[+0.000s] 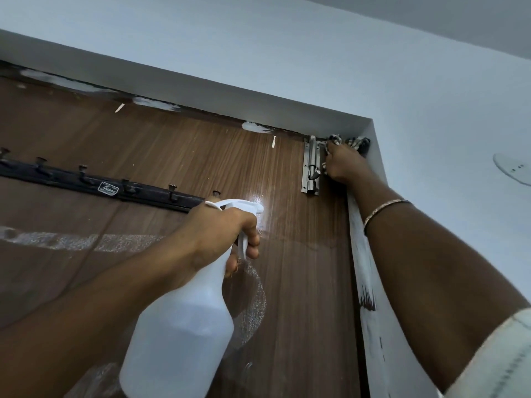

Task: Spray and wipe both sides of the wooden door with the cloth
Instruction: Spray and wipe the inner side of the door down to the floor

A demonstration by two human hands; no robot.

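Note:
The brown wooden door [178,156] fills the left and middle of the view, seen from below. My left hand [221,234] grips the neck of a white translucent spray bottle [184,320], fingers curled on its trigger, nozzle pointing at the door. A wet misted patch glistens on the wood by the nozzle. My right hand [343,165] reaches to the door's top right corner and presses a striped cloth [349,140] against it, beside the metal bolt latch [311,165]. Most of the cloth is hidden under the hand.
A black hook rail [94,185] with several pegs runs across the door at the left. White paint smears mark the door's top edge. The pale door frame [373,305] runs down the right side, with the white wall [431,110] beyond and above.

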